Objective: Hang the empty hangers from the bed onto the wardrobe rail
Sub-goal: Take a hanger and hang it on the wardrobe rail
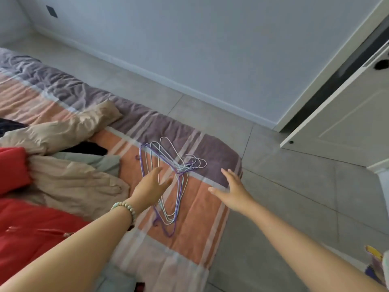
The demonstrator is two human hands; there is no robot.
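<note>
A loose stack of several thin wire hangers (168, 157), purple, white and pale blue, lies flat on the striped bedspread (202, 203) near the bed's corner, hooks pointing right. My left hand (150, 185), with a bead bracelet on the wrist, is stretched out with straight fingers over the hangers' left side; I cannot tell whether it touches them. My right hand (231, 190) is spread flat just right of the stack, above the bed's edge, holding nothing. The wardrobe (345, 114) stands at the right with its white door ajar; its rail is hidden.
Crumpled beige, grey and red clothes (63, 178) are piled on the bed's left. Grey tiled floor (294, 186) runs between bed, wall and wardrobe. Some yellow and purple items (374, 262) sit at the lower right edge.
</note>
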